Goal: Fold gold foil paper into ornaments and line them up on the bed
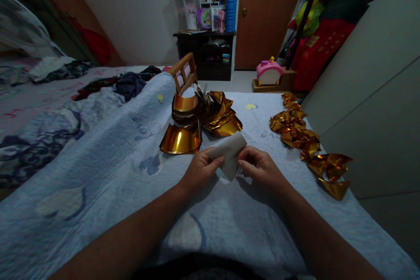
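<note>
Between my two hands is a curved sheet of paper [230, 153], its pale grey side towards me and partly bent over. My left hand [204, 167] pinches its left edge, thumb on top. My right hand [257, 164] has thumb and fingers closed on the right edge. Just beyond lie stacked gold foil paper pieces [182, 139], shaped like curved fans, in a loose pile. To the right, a row of crumpled, folded gold foil pieces [295, 135] runs along the edge of the bed.
A light blue quilt [131, 210] with heart patterns covers the surface under my hands. Rumpled bedding and clothes [127, 85] lie to the left. A wooden rail [185, 72] stands behind the gold pile. A pale cabinet [370, 109] borders the right side; a pink toy case [269, 72] is farther back.
</note>
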Demonstrator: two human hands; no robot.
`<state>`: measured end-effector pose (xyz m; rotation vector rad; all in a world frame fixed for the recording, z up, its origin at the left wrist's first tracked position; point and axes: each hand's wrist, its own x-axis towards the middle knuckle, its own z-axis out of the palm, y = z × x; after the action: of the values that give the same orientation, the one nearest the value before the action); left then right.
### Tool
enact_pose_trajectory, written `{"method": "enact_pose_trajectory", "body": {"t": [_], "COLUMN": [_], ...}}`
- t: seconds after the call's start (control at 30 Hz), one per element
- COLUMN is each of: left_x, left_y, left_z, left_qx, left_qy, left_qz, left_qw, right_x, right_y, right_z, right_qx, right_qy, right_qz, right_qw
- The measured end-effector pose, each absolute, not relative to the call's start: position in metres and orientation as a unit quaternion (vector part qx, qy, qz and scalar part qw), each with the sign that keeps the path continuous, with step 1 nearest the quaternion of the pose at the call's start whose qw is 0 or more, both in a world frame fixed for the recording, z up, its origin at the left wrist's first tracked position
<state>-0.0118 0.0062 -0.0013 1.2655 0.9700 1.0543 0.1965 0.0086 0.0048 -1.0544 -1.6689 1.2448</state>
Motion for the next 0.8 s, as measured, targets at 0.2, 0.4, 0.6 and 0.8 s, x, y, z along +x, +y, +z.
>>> {"method": "enact_pose_trajectory", "body": {"t": [0.2,0.4,0.6,0.8], "left_x": [-0.013,-0.013,-0.009,-0.011], "left_y": [0.007,0.007,0.002,-0.001], "left_z": [-0.001,-0.003,0.008,0.010], "left_qx": [0.529,0.529,0.480,0.516], "left_qy": [0.406,0.408,0.389,0.361], "left_qz": [0.464,0.457,0.482,0.469], "left_qw": [0.583,0.587,0.622,0.619], "right_x": [0.200,0.201,0.202,0.202], "right_y": [0.013,0.011,0.011,0.012], "right_z": [0.000,0.004,0.007,0.005], "right_qx": [-0.496,-0.433,-0.439,-0.451], "right_qy": [-0.591,-0.583,-0.531,-0.509], "right_qz": [0.421,0.528,0.545,0.542], "right_qw": [0.476,0.442,0.478,0.494]}}
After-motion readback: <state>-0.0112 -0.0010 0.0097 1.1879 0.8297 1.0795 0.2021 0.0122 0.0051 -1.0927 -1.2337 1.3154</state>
